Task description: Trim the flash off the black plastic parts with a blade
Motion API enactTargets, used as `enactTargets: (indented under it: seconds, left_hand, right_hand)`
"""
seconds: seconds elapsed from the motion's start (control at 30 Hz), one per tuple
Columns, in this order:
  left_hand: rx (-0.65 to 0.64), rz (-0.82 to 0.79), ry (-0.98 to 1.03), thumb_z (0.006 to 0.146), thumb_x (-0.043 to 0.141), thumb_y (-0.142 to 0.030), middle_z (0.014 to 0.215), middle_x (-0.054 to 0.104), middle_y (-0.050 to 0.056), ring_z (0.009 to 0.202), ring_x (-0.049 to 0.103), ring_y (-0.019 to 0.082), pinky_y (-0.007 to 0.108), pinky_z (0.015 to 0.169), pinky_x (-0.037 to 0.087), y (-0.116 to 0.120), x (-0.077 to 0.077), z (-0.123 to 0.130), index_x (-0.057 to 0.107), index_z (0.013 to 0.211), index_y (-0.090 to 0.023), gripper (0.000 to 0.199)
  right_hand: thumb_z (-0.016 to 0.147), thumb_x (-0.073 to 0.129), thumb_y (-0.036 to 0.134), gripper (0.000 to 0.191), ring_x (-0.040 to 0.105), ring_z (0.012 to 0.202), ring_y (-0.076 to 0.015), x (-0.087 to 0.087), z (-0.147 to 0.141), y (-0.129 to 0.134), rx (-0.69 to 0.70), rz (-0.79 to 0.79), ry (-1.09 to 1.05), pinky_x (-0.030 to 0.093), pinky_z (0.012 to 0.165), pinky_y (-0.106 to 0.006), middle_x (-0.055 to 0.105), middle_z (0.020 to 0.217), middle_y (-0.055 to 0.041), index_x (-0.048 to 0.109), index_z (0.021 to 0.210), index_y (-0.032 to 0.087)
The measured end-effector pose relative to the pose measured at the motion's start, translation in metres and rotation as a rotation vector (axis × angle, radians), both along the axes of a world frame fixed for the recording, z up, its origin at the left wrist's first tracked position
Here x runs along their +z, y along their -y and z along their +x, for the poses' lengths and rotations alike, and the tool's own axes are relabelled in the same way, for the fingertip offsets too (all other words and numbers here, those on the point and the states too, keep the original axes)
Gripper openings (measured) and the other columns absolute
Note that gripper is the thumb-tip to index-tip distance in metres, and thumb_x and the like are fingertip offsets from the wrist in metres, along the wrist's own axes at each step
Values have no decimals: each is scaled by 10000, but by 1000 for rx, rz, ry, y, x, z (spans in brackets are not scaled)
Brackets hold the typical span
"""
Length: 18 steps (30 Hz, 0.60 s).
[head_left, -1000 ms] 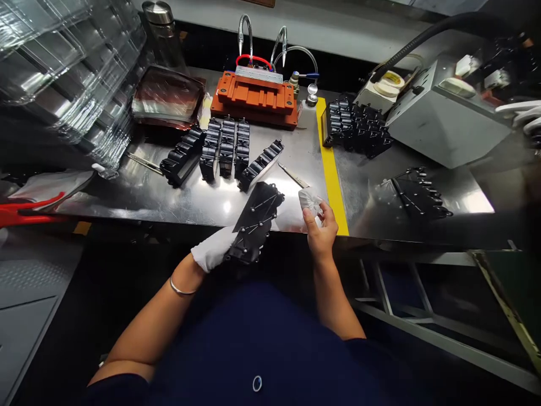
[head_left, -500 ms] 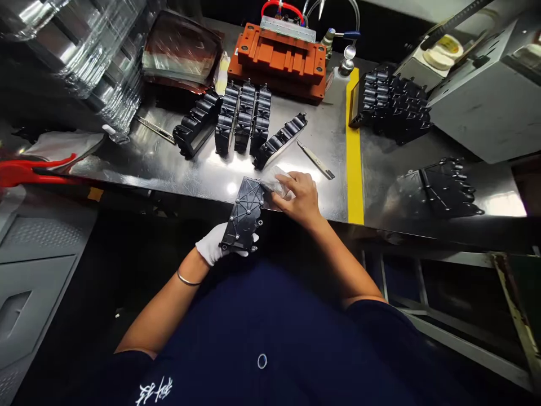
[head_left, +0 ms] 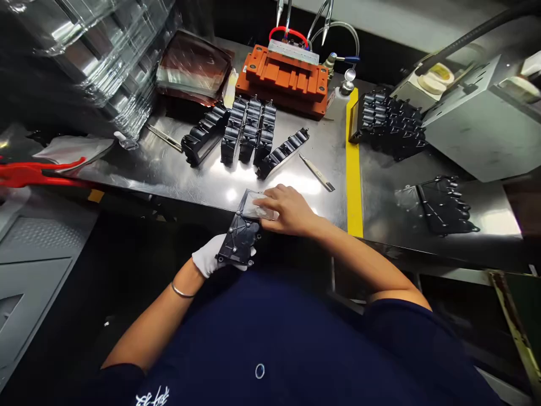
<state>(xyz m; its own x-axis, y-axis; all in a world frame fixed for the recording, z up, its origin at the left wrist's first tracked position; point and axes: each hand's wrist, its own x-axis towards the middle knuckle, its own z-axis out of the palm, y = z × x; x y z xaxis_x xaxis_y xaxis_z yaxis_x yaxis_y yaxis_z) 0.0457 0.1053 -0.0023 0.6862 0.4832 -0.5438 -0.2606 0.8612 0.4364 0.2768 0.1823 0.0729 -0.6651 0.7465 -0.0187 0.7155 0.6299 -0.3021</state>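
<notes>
Grip: we find the left hand [head_left: 208,256], in a white glove, closed on a black case [head_left: 237,239], with glove fingertips showing past its lower right edge. We see the bare right hand [head_left: 289,211] holding a white wad [head_left: 253,206] against the case's upper end; we cannot tell the wad's material. The case sits between the two hands, ribbed face up and tilted, at the front edge of the metal bench [head_left: 203,183].

Just beyond the grip, we record one black block [head_left: 284,153] lying at a slant, and to its right a pale-handled tool [head_left: 316,172]. Farther out and leftward, three upright blocks [head_left: 249,129] stand side by side; left of them we note another slanted block [head_left: 205,135], then tweezers [head_left: 164,138]. Behind the upright blocks is an orange fixture [head_left: 283,79].

Right of the grip, we see a strip of yellow tape [head_left: 354,186] crossing the bench. Past it lie a cluster of black blocks [head_left: 389,121] and, nearer us, dark ribbed parts [head_left: 448,208] lying flat. A grey box [head_left: 486,124] stands beyond those.
</notes>
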Motion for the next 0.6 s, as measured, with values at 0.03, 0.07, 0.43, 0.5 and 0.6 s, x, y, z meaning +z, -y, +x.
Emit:
enactTargets:
  seconds: [0.03,0.07,0.43,0.5,0.6]
  left_hand:
    - [-8,-1,13,836,622,-167,889,719,125,760,711,269,389,640,592,1,3,1,690,1071,-102,253]
    - [-11,-10,37,844,625,-201,867,719,117,753,708,259,385,656,588,2,5,3,700,1060,-108,247]
    - [142,-12,117,688,781,-192,1121,688,158,803,706,254,364,659,598,-2,11,20,731,1091,-150,408]
    - [163,-32,156,658,795,-182,1065,700,138,800,706,261,382,658,601,-1,8,20,741,1061,-157,408]
    - [162,-66,165,657,793,-192,1073,697,127,819,707,267,377,662,600,0,6,18,747,1036,-157,383]
  right_hand:
    - [795,621,500,474,436,979,-122,10,7,-10,-20,-3,12,367,878,-238,567,1119,-69,678,1190,244]
    - [804,607,511,476,449,977,-120,19,16,-26,-69,13,7,378,882,-237,574,1104,-66,675,1190,241]
    - [896,504,367,596,342,1297,-275,50,125,-258,-1204,223,-2,304,1097,-456,347,1373,-182,458,1458,176]
    - [889,510,331,590,306,1329,-284,51,129,-270,-1229,155,30,285,1096,-444,332,1386,-196,468,1457,176]
    - [850,546,312,608,315,1332,-301,54,133,-280,-1209,64,46,267,1075,-451,377,1350,-223,503,1432,140]
